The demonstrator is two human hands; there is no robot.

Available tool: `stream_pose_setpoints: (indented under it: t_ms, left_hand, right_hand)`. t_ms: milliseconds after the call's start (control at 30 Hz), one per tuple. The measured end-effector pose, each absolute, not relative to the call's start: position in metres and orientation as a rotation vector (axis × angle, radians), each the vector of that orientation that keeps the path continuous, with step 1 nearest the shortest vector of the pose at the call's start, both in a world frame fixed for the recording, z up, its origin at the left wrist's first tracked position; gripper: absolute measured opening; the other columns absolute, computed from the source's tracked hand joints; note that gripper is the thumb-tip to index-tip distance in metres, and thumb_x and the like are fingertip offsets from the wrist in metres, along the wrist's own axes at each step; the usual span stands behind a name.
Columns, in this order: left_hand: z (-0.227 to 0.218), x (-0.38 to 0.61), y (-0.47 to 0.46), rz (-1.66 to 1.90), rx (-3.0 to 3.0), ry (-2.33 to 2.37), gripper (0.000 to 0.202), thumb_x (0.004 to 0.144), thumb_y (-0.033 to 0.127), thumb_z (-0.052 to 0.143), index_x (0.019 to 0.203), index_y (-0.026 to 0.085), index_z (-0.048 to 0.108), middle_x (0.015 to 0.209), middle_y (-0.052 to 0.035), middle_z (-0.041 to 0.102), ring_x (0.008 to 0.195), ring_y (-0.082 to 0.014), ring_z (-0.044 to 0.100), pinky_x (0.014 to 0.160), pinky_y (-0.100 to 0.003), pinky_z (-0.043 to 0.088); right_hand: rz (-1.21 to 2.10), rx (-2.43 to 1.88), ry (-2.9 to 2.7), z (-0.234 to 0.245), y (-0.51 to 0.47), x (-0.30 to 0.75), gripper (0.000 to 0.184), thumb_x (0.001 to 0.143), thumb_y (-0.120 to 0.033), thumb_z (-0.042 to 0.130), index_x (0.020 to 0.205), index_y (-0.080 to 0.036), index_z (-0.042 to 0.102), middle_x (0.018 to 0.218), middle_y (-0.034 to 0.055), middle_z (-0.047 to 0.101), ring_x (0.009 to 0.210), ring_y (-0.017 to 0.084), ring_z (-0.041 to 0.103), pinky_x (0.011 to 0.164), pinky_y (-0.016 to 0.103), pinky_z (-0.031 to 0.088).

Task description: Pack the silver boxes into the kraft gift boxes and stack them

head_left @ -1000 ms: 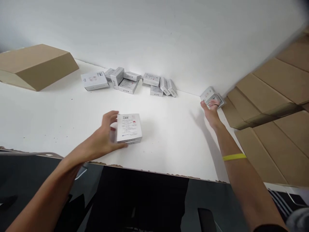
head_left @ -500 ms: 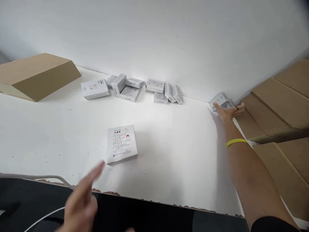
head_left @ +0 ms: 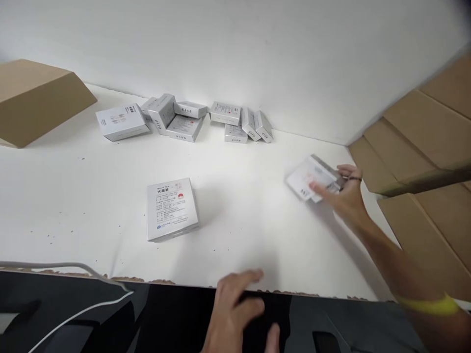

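Note:
My right hand (head_left: 344, 193) grips silver-white tea boxes (head_left: 311, 176) above the right part of the white table. They look like two boxes together, blurred by motion, with the thumb across the printed face. Over the table's front edge, my left hand (head_left: 239, 304) holds nothing, its fingers spread and curved. Beyond it to the left, a silver-white tea box (head_left: 172, 208) lies flat with its printed label facing up.
Several similar boxes (head_left: 184, 127) lie jumbled along the wall. Brown cartons (head_left: 419, 132) line the right side, and another carton (head_left: 40, 103) stands at the left. A white cable (head_left: 73, 314) hangs by the chipped front edge of the table (head_left: 91, 220).
My right hand has lifted the tea boxes from the far right corner and drawn them nearer and leftward. My left hand has moved right, away from the lone box. The view has shifted.

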State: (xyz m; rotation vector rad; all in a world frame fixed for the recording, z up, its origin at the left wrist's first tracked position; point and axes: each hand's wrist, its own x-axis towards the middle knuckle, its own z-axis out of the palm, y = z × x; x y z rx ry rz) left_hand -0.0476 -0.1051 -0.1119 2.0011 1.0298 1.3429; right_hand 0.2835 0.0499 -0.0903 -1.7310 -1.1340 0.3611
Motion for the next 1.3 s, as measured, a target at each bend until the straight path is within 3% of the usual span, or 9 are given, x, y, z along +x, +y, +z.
stream_pose_setpoints:
  t_ms: [133, 200, 267, 367, 467, 633, 767, 967, 1300]
  left_hand:
    - [-0.105, -0.035, -0.084, 1.325, 2.015, 1.025, 0.07, 0.083, 0.023, 0.082, 0.137, 0.013, 0.04, 0.145, -0.0268, 0.048, 0.141, -0.0352, 0.049, 0.108, -0.051, 0.055]
    - [-0.106, -0.025, -0.083, 1.374, 2.022, 0.941, 0.094, 0.077, 0.037, 0.088, 0.146, 0.012, 0.031, 0.151, -0.0281, 0.038, 0.149, -0.0397, 0.038, 0.114, -0.057, 0.05]
    - [-0.108, -0.018, -0.088, 1.423, 1.985, 0.901, 0.102, 0.073, 0.035, 0.088, 0.15, 0.012, 0.026, 0.147, -0.026, 0.038, 0.152, -0.0416, 0.032, 0.116, -0.061, 0.047]
    - [-0.108, -0.015, -0.097, 1.476, 1.905, 0.983, 0.093, 0.075, 0.01, 0.079, 0.151, 0.015, 0.026, 0.14, -0.0208, 0.043, 0.15, -0.0363, 0.038, 0.115, -0.055, 0.051]
    - [-0.107, -0.021, -0.103, 1.484, 1.923, 1.022, 0.09, 0.077, -0.002, 0.073, 0.151, 0.019, 0.027, 0.152, -0.0229, 0.036, 0.148, -0.0321, 0.043, 0.112, -0.049, 0.055]
    - [-0.101, -0.033, -0.098, 1.324, 2.008, 1.141, 0.068, 0.082, 0.011, 0.071, 0.143, 0.021, 0.044, 0.144, -0.0191, 0.051, 0.135, -0.0325, 0.057, 0.101, -0.047, 0.061]
    - [-0.091, -0.044, -0.09, 1.228, 1.735, 1.239, 0.07, 0.084, 0.024, 0.075, 0.146, 0.029, 0.042, 0.135, -0.0115, 0.061, 0.123, -0.0291, 0.065, 0.099, -0.047, 0.061]
    - [-0.085, -0.053, -0.083, 1.085, 1.499, 1.201, 0.075, 0.083, 0.03, 0.079, 0.147, 0.038, 0.039, 0.142, -0.0065, 0.06, 0.127, -0.0269, 0.065, 0.105, -0.046, 0.059]
    - [-0.087, -0.055, -0.086, 1.134, 1.485, 1.161, 0.081, 0.082, 0.025, 0.078, 0.149, 0.034, 0.033, 0.14, -0.0092, 0.056, 0.122, -0.0243, 0.065, 0.096, -0.037, 0.064]
  right_hand:
    - [0.1, -1.558, -1.735, -0.089, -0.066, 0.21, 0.088, 0.069, -0.04, 0.09, 0.139, -0.026, 0.04, 0.13, 0.0105, 0.046, 0.121, 0.029, 0.053, 0.095, 0.047, 0.058]
    - [0.14, -1.479, -1.79, -0.089, -0.101, 0.179, 0.089, 0.077, -0.032, 0.084, 0.148, -0.025, 0.031, 0.135, 0.013, 0.043, 0.126, 0.028, 0.05, 0.096, 0.045, 0.058]
    - [0.186, -1.457, -1.78, -0.091, -0.121, 0.16, 0.087, 0.081, -0.03, 0.081, 0.151, -0.026, 0.03, 0.138, 0.0141, 0.041, 0.13, 0.027, 0.048, 0.093, 0.04, 0.06]
    - [0.25, -1.53, -1.779, -0.093, -0.132, 0.151, 0.076, 0.085, -0.032, 0.079, 0.147, -0.029, 0.036, 0.141, 0.0137, 0.039, 0.133, 0.026, 0.046, 0.085, 0.034, 0.062]
    - [0.32, -1.576, -1.841, -0.089, -0.134, 0.155, 0.067, 0.09, -0.032, 0.072, 0.147, -0.03, 0.038, 0.144, 0.0133, 0.039, 0.136, 0.026, 0.046, 0.09, 0.034, 0.062]
    - [0.491, -1.582, -1.827, -0.078, -0.131, 0.17, 0.047, 0.095, -0.029, 0.065, 0.139, -0.036, 0.048, 0.137, 0.0062, 0.052, 0.126, 0.02, 0.058, 0.091, 0.03, 0.061]
    - [0.655, -1.646, -1.528, -0.08, -0.129, 0.18, 0.047, 0.091, -0.038, 0.075, 0.133, -0.038, 0.054, 0.127, 0.0028, 0.063, 0.11, 0.018, 0.068, 0.087, 0.029, 0.061]
    - [0.789, -1.629, -1.126, -0.085, -0.126, 0.176, 0.054, 0.082, -0.041, 0.084, 0.13, -0.037, 0.058, 0.113, 0.0014, 0.066, 0.091, 0.016, 0.069, 0.075, 0.028, 0.062]
    - [0.748, -1.564, -1.008, -0.09, -0.123, 0.162, 0.052, 0.081, -0.037, 0.085, 0.125, -0.031, 0.057, 0.117, 0.0041, 0.064, 0.097, 0.018, 0.066, 0.073, 0.028, 0.062]
